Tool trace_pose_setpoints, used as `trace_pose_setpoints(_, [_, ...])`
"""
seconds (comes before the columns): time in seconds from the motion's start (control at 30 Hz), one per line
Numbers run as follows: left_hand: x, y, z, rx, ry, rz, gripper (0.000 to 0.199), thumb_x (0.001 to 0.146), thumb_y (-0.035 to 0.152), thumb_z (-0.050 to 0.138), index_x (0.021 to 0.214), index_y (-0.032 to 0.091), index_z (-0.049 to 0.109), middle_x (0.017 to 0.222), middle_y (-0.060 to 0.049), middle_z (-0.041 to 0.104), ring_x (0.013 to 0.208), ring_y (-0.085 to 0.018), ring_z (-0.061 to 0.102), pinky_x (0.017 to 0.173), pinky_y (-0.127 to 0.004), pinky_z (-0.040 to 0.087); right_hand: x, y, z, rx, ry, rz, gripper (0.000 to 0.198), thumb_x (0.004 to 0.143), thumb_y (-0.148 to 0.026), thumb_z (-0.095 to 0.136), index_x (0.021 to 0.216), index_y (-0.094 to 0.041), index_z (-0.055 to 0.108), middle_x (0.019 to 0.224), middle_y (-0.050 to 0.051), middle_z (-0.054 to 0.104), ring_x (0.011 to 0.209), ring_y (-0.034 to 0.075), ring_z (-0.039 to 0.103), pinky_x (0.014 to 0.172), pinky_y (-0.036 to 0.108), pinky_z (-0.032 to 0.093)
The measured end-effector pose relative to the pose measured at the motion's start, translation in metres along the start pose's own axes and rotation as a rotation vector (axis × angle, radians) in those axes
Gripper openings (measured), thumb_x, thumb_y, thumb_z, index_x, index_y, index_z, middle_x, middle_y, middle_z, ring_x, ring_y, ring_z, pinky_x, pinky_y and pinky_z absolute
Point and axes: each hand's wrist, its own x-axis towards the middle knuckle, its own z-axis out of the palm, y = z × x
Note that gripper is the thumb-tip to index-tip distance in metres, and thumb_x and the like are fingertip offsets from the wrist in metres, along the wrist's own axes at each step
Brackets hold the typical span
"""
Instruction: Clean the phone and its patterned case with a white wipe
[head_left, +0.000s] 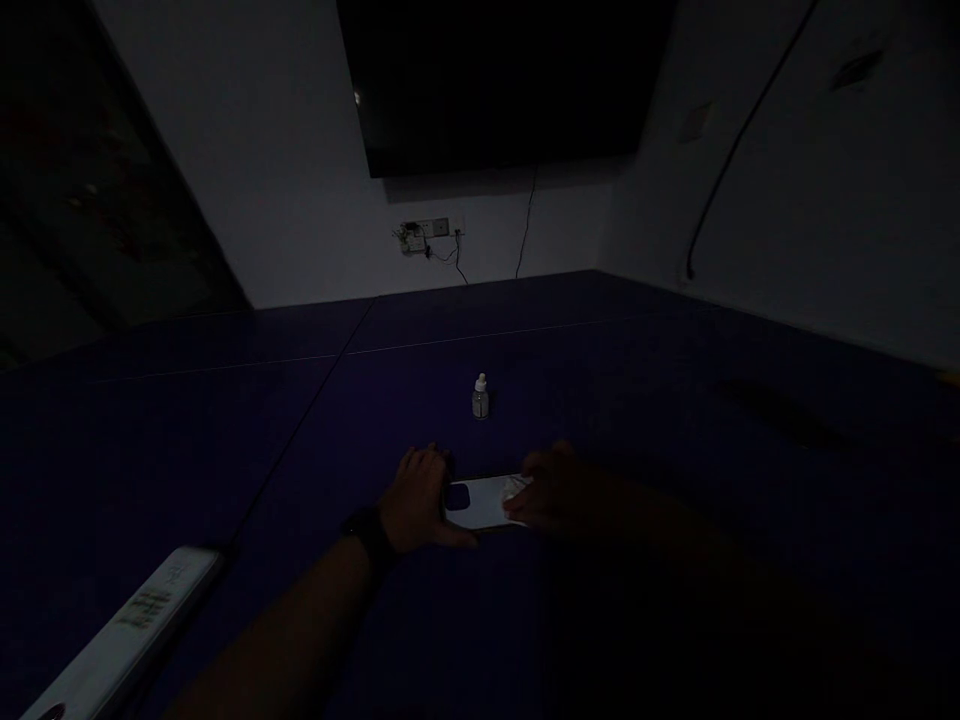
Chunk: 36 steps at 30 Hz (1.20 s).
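A white phone case (484, 505) lies flat on the dark purple floor, and purple shows through the camera cutout at its left end. My left hand (420, 500), with a dark band on the wrist, grips that left end, thumb along the near edge and fingers at the far edge. Pinched in my right hand (551, 490) is a crumpled white tissue (514, 487), pressed on the right part of the case. Just beyond the case stands a small clear bottle (481, 402) with a white cap. Dim light hides much of my right hand.
A long white box (127, 630) with printed marks lies at the lower left. A large dark screen (510, 80) hangs on the far wall above wall sockets (431, 230) and loose cables. A dark cord (720, 180) runs down the right wall.
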Motion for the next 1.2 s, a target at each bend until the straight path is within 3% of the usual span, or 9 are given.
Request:
trace_pose_setpoints(0.17, [0.000, 0.000, 0.000, 0.009, 0.001, -0.001, 0.120, 0.047, 0.083, 0.079, 0.140, 0.016, 0.041, 0.142, -0.025, 0.051, 0.139, -0.048, 0.041, 0.114, -0.068, 0.027, -0.011, 0.006, -0.010, -0.005, -0.038, 0.057, 0.027, 0.098, -0.038, 0.055, 0.114, -0.032, 0.076, 0.112, 0.008, 0.075, 0.106, 0.028, 0.061, 0.091, 0.047, 0.037])
trace_pose_setpoints(0.37, [-0.001, 0.000, 0.000, 0.014, -0.002, 0.009, 0.116, 0.050, 0.080, 0.081, 0.139, 0.018, 0.041, 0.140, -0.023, 0.052, 0.139, -0.047, 0.042, 0.114, -0.067, 0.027, 0.016, -0.021, 0.009, 0.088, -0.005, -0.088, 0.028, 0.095, -0.035, 0.060, 0.119, -0.030, 0.073, 0.123, 0.000, 0.074, 0.120, 0.029, 0.054, 0.096, 0.047, 0.033])
trace_pose_setpoints(0.57, [-0.002, -0.002, 0.001, 0.010, 0.004, 0.020, 0.112, 0.051, 0.079, 0.081, 0.138, 0.021, 0.042, 0.139, -0.020, 0.053, 0.139, -0.047, 0.042, 0.113, -0.066, 0.028, 0.033, -0.033, 0.021, 0.090, -0.021, -0.152, 0.038, 0.097, -0.040, 0.058, 0.133, -0.032, 0.063, 0.144, 0.001, 0.061, 0.126, 0.030, 0.049, 0.094, 0.048, 0.031])
trace_pose_setpoints(0.63, [-0.002, -0.003, 0.001, 0.009, 0.006, 0.023, 0.110, 0.052, 0.076, 0.082, 0.138, 0.021, 0.042, 0.139, -0.020, 0.054, 0.139, -0.047, 0.042, 0.113, -0.067, 0.028, 0.029, -0.026, 0.018, 0.083, -0.021, -0.134, 0.036, 0.097, -0.040, 0.059, 0.131, -0.033, 0.065, 0.137, 0.001, 0.066, 0.127, 0.030, 0.049, 0.096, 0.049, 0.031])
trace_pose_setpoints(0.77, [-0.002, -0.002, 0.002, 0.006, 0.017, 0.022, 0.112, 0.052, 0.073, 0.083, 0.140, 0.019, 0.041, 0.141, -0.022, 0.052, 0.140, -0.048, 0.040, 0.113, -0.068, 0.026, 0.007, -0.004, 0.001, 0.009, -0.005, 0.015, 0.023, 0.098, -0.037, 0.058, 0.109, -0.032, 0.078, 0.114, 0.004, 0.076, 0.115, 0.029, 0.057, 0.095, 0.049, 0.034])
trace_pose_setpoints(0.9, [-0.002, -0.002, 0.001, 0.001, 0.012, 0.024, 0.116, 0.050, 0.073, 0.084, 0.141, 0.016, 0.041, 0.142, -0.024, 0.051, 0.139, -0.048, 0.041, 0.113, -0.068, 0.028, -0.012, 0.008, -0.014, -0.055, -0.035, 0.108, 0.023, 0.098, -0.039, 0.059, 0.110, -0.034, 0.078, 0.117, 0.007, 0.074, 0.110, 0.029, 0.059, 0.091, 0.047, 0.039])
trace_pose_setpoints(1.1, [-0.002, -0.002, 0.001, 0.010, 0.014, 0.016, 0.112, 0.054, 0.071, 0.084, 0.142, 0.016, 0.041, 0.141, -0.024, 0.051, 0.138, -0.048, 0.042, 0.113, -0.068, 0.028, 0.005, -0.009, 0.000, 0.039, -0.013, -0.002, 0.026, 0.093, -0.038, 0.066, 0.115, -0.030, 0.076, 0.116, 0.004, 0.076, 0.127, 0.032, 0.052, 0.100, 0.050, 0.033])
trace_pose_setpoints(1.2, [-0.002, -0.001, 0.001, 0.009, 0.009, 0.023, 0.108, 0.054, 0.070, 0.084, 0.139, 0.019, 0.043, 0.139, -0.021, 0.054, 0.138, -0.047, 0.042, 0.114, -0.067, 0.028, 0.022, -0.024, 0.013, 0.081, -0.015, -0.075, 0.036, 0.094, -0.042, 0.064, 0.128, -0.029, 0.069, 0.129, 0.004, 0.071, 0.128, 0.032, 0.050, 0.099, 0.051, 0.032])
